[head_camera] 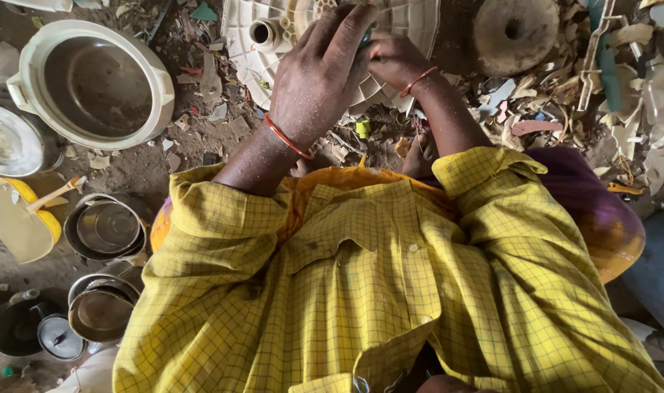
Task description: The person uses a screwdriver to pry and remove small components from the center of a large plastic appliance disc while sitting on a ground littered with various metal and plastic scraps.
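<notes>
A cream cooker housing with a steel inner pot (95, 84) sits far left, nested steel bowls (106, 229) and a yellow lid (15, 222) lie nearer, a round stone disc (514, 33) far right among plastic scraps (623, 87).

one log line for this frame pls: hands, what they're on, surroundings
left hand: on white ribbed plastic part, over a tool, grip unclear | right hand: on same part | nearby: cooker pot, steel bowls, scrap litter

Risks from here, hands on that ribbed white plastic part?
1. Both hands crowd one spot: the left hand covers the right hand, hiding a bluish tool tip; a slip might hit fingers.
2. The white ribbed plastic part lies on loose ground, so it may shift.
3. Broken plastic shards beside the forearm could cut skin.
</notes>
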